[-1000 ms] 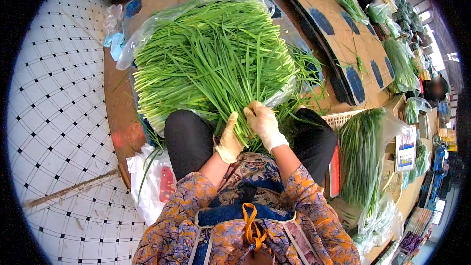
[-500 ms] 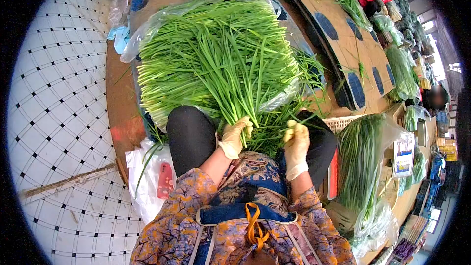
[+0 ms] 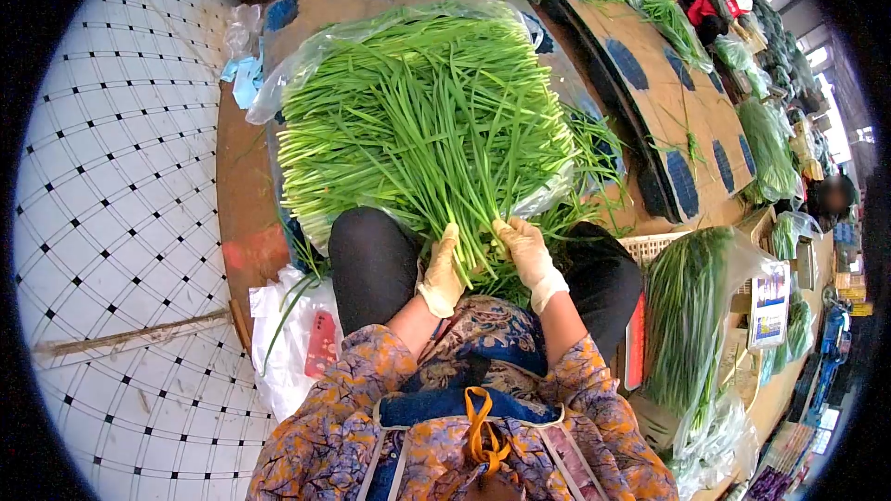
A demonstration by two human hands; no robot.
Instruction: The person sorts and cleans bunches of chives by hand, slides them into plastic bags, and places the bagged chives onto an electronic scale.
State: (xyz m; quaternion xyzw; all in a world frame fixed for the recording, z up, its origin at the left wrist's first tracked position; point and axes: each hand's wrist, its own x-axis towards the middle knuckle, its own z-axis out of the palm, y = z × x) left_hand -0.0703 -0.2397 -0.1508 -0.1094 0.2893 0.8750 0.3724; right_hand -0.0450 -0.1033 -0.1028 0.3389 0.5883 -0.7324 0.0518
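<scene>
A broad pile of green Chinese chives [image 3: 339,144] lies on clear plastic in front of my knees, pale stem ends toward the left and right edges. My gloved left hand [image 3: 443,274] is closed around the lower ends of a loose bunch of chives [image 3: 455,162], whose leaves fan out over the pile. My gloved right hand [image 3: 527,255] pinches a few stalks at the right side of that bunch. Loose green leaves [image 3: 497,285] lie in my lap below both hands. The fingertips of my left hand are partly hidden by the stems.
To my left are a white plastic bag [image 3: 278,339] and a red phone-like item [image 3: 322,343]. At right stand a bagged bundle of chives [image 3: 685,315] and a cream crate [image 3: 650,246]. A board with blue patches [image 3: 650,102] lies beyond; a person in a red vest [image 3: 719,5] sits far right.
My right hand has moved left and forward, from holding thin leaves apart to pinching stalks beside my left hand. The bunch's lower ends have spread wider. The view has shifted slightly.
</scene>
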